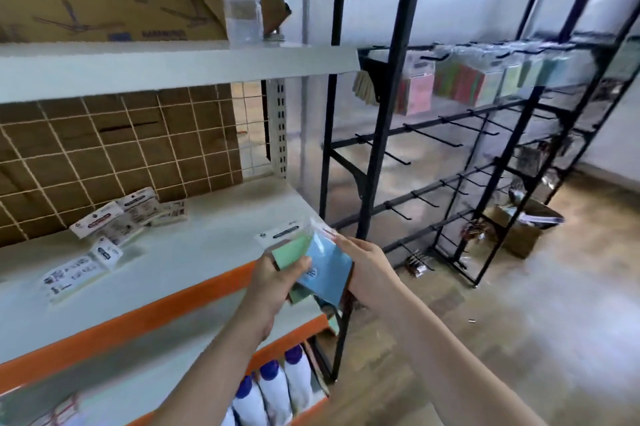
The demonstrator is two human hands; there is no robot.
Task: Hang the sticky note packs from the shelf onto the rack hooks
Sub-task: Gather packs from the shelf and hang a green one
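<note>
Holding sticky packs (313, 266) near the shelf (194, 252) edge, the left hand (277, 283) pinches them by thumb; right hand (363, 262) fingers curl behind. More packs (117, 221) lie far left; rack (450, 134) stands right.

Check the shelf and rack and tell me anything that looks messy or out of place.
The sticky note packs left on the shelf lie scattered and overlapping at odd angles, not stacked. On the floor at the rack's foot, a few small items lie loose. Both hands hold several packs fanned unevenly.
</note>
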